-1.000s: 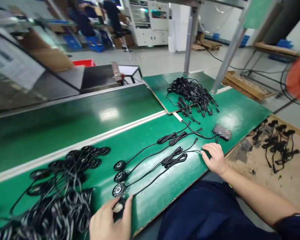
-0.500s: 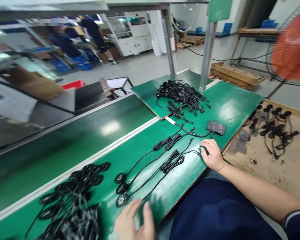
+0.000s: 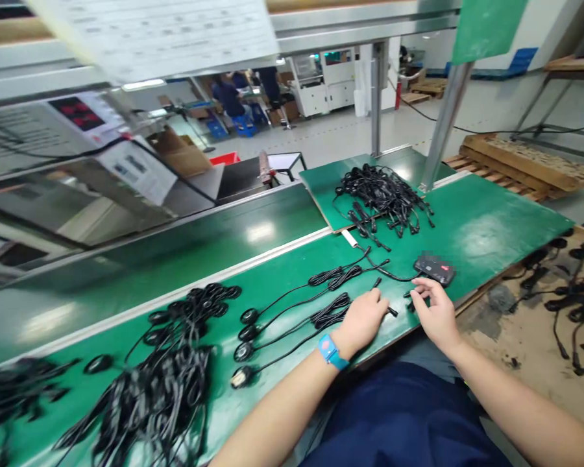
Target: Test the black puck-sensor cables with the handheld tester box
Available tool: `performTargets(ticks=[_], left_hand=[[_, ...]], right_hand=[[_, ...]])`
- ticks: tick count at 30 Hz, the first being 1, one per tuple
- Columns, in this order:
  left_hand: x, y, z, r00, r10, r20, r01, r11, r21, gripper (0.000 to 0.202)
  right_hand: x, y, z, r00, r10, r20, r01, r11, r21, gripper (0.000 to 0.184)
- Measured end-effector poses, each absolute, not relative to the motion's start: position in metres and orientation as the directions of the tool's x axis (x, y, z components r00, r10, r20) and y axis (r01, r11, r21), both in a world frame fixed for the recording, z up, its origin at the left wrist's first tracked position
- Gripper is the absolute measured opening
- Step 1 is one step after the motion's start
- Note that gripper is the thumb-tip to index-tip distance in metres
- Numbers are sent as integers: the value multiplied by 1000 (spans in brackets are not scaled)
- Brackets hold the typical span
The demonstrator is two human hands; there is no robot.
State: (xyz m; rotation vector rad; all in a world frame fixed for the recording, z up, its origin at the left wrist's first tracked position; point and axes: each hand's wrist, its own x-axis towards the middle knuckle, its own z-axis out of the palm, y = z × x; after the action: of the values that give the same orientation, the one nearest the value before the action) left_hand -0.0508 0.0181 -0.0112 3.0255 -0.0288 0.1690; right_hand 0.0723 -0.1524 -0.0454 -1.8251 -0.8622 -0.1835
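Note:
My left hand [image 3: 365,318], a blue watch on its wrist, is closed around a black cable, whose connector end [image 3: 392,312] sticks out past the fingers. To its right, my right hand [image 3: 437,318] pinches a short black connector [image 3: 409,294] between thumb and fingers. Just beyond it lies a black control box [image 3: 434,269] with a red mark and a lead. Several coiled black cables [image 3: 328,312] lie side by side, running to round black disc-shaped ends [image 3: 244,351]. The nearest disc [image 3: 242,377] shows a pale face.
A tangled heap of cables [image 3: 156,395] covers the bench's near left. Another pile [image 3: 382,194] sits on a raised green board [image 3: 321,188]. A white plug piece [image 3: 349,239] lies below that board. More cables rest in a cardboard tray [image 3: 496,344] at right. Metal posts [image 3: 445,126] stand behind.
My left hand has moved from beside the discs to the cable's connector end, near my right hand. My right hand now pinches a connector by the box. The view has shifted left.

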Motion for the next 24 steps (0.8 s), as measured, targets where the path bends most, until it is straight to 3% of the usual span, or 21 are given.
performTargets(ticks=[5,8,11,14,17,24], left_hand=[[-44,16,-26,969,75,234,49,-992,113,11],[-42,10,-29,946,80,315,35,-989,145,13],[-33,1,-29,909,124,398,24,-969,247,14],[-24,-6,-28,885,186,428,14,-927,374,12],[-22,-8,-26,871,242,427,15,-882,471,10],[-23,-5,-25,890,220,399,5,-880,474,9]], right_hand=[[109,-168,-35,546,742,388,693,-141,-707,6],[122,-163,-31,475,828,297,702,-153,-696,11],[130,-155,-28,451,867,214,704,-198,-681,17],[133,-153,-27,417,894,165,712,-209,-670,11],[134,-159,-28,411,891,193,686,-162,-710,8],[135,-166,-31,452,840,299,573,-16,-819,19]])
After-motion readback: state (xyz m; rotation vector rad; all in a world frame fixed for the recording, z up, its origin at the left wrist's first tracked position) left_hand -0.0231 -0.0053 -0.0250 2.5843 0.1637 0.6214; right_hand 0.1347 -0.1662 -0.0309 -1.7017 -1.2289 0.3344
